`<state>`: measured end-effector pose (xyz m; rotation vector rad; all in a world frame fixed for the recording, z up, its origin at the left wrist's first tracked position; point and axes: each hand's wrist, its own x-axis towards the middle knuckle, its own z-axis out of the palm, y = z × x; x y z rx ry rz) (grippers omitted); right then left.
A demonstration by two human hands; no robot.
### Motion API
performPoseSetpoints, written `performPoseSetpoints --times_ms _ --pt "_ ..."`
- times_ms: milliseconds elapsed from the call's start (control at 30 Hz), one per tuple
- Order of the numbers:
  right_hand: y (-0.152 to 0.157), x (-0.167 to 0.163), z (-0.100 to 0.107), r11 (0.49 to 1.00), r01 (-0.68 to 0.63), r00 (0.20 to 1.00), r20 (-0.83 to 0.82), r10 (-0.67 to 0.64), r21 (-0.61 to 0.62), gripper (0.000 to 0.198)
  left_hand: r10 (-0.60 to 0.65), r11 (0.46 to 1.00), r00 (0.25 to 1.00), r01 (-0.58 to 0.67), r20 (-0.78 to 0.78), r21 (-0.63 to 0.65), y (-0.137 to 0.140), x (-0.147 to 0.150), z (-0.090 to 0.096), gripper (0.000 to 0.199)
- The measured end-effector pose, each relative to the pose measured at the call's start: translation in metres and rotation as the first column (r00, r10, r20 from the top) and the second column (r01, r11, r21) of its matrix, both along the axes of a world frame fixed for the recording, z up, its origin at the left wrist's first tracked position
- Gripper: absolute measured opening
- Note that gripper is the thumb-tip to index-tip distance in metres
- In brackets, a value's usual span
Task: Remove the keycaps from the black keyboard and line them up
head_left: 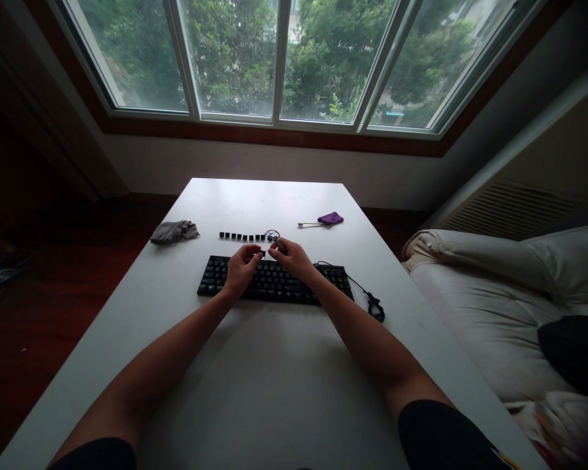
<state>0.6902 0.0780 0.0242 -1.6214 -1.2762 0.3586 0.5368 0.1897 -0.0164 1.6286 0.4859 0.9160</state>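
A black keyboard (pixel 279 284) lies across the white table, partly covered by my hands. My left hand (pixel 242 266) is above its upper left part, thumb and fingers pinched on a small black keycap (pixel 262 253). Close beside it, my right hand (pixel 293 258) is closed around a small dark tool (pixel 280 247) with thin wire at its end; it looks like a keycap puller, though the fingers hide much of it. Beyond the keyboard stands a row of several black keycaps (pixel 238 237), its right end near my right hand's fingertips.
A grey fuzzy cloth (pixel 174 232) lies at the left table edge. A purple cloth (pixel 330 218) and a thin stick (pixel 310 224) lie at the back right. The keyboard's bundled cable (pixel 375 305) rests to the right. A pale sofa (pixel 475 307) stands beside the white table (pixel 269 385).
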Motion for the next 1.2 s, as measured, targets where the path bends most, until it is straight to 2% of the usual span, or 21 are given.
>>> performPoseSetpoints --times_ms 233,367,500,567,600,667,733,800,900,1000,1200 --pt "0.002 0.000 -0.009 0.998 -0.023 0.999 0.028 0.025 -0.065 0.033 0.017 0.997 0.999 -0.015 -0.031 0.077 -0.003 -0.001 0.000 0.023" --pt "0.002 -0.001 -0.010 0.996 0.015 0.999 0.053 -0.010 -0.086 0.029 0.017 0.990 0.998 -0.009 -0.060 0.137 -0.004 -0.002 0.002 0.020" --pt "0.001 0.010 -0.004 0.992 0.034 0.998 0.055 -0.028 -0.118 0.024 0.058 0.956 0.985 -0.007 -0.165 0.294 -0.010 -0.006 0.008 0.017" --pt "0.003 0.027 -0.001 0.989 0.081 0.995 0.065 -0.073 -0.127 0.025 0.066 0.892 0.965 0.056 -0.252 0.448 -0.016 -0.009 0.011 0.018" --pt "0.005 0.038 -0.001 0.984 0.121 0.990 0.082 -0.111 -0.131 0.026 0.063 0.838 0.952 0.112 -0.298 0.533 -0.020 -0.010 0.011 0.020" --pt "0.013 0.063 -0.003 0.965 0.217 0.968 0.157 -0.194 -0.146 0.025 0.045 0.696 0.924 0.244 -0.380 0.675 -0.028 -0.013 0.012 0.027" --pt "0.023 0.088 -0.009 0.942 0.255 0.952 0.227 -0.205 -0.219 0.024 0.027 0.562 0.896 0.352 -0.443 0.748 -0.035 -0.015 0.012 0.039" --pt "0.033 0.107 -0.018 0.913 0.280 0.938 0.287 -0.195 -0.296 0.022 0.023 0.481 0.877 0.411 -0.480 0.774 -0.040 -0.016 0.012 0.049" --pt "0.046 0.122 -0.033 0.876 0.266 0.927 0.355 -0.119 -0.402 0.020 0.023 0.426 0.861 0.452 -0.508 0.784 -0.043 -0.017 0.011 0.058" --pt "0.055 0.125 -0.043 0.857 0.253 0.918 0.392 -0.065 -0.450 0.022 0.022 0.395 0.851 0.475 -0.525 0.786 -0.043 -0.018 0.011 0.061" --pt "0.072 0.122 -0.048 0.854 0.272 0.896 0.441 -0.056 -0.443 0.022 0.033 0.384 0.840 0.490 -0.542 0.783 -0.041 -0.018 0.011 0.060"
